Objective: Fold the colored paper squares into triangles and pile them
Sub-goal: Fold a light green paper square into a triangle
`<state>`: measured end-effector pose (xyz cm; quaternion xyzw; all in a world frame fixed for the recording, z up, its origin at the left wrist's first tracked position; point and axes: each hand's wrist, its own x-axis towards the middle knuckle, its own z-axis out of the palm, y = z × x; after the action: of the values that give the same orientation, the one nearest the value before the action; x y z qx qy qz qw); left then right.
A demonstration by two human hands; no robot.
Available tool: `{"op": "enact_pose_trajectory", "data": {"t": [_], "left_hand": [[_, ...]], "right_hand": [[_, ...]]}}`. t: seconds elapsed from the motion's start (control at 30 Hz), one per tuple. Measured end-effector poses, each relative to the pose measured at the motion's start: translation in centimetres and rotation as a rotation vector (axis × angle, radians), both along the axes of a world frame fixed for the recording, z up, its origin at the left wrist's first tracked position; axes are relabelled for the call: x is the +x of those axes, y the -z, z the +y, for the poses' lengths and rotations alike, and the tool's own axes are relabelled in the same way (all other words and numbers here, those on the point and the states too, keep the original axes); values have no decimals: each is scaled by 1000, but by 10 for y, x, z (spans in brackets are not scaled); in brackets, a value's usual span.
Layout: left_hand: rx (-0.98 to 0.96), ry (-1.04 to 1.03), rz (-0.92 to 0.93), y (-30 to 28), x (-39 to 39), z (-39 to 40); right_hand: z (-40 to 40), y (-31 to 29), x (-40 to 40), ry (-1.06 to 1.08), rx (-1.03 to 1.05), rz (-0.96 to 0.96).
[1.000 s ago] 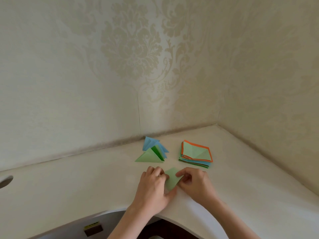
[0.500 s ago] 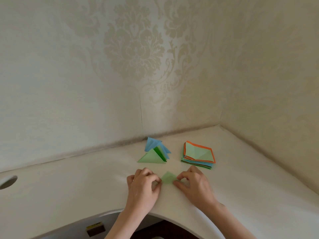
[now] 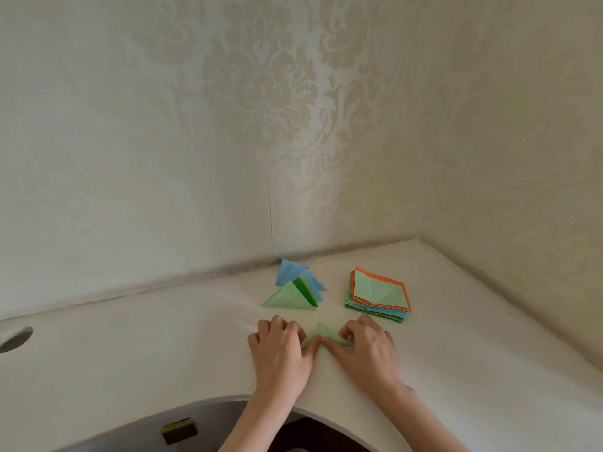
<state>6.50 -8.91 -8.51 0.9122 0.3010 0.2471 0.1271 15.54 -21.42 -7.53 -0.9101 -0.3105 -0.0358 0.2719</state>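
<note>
A small light-green folded triangle [image 3: 321,334] lies flat on the white tabletop [image 3: 130,353], near its curved front edge, apex pointing toward the wall. The left hand [image 3: 280,357] sits at the triangle's left corner with fingers curled, its thumb pressing down on the paper's lower edge; the right hand [image 3: 367,352] sits at the right corner, fingers likewise curled and pinching that side. The two thumbs nearly meet along the triangle's base. Just beyond the triangle, toward the wall and slightly left, stands the pile of finished triangles [image 3: 298,290], green in front and blue behind, some leaning upright. Beyond the triangle and to its right lies the stack of unfolded squares [image 3: 378,295], a pale green sheet on top with orange and blue edges showing beneath. Far left of the triangle, a round hole [image 3: 14,339] opens in the tabletop.
</note>
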Motion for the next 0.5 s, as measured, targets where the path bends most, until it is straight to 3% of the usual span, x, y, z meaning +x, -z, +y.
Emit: {"op": "enact_pose_trajectory", "data": {"t": [0.2,0.5], "left_hand": [[-98,17,59,-5,-2,4],[-266,103,-17,-12,-11,15]], "right_hand": [[-2,-3,6,21,-15,82],[-7,0,17,-36,111,236]]}}
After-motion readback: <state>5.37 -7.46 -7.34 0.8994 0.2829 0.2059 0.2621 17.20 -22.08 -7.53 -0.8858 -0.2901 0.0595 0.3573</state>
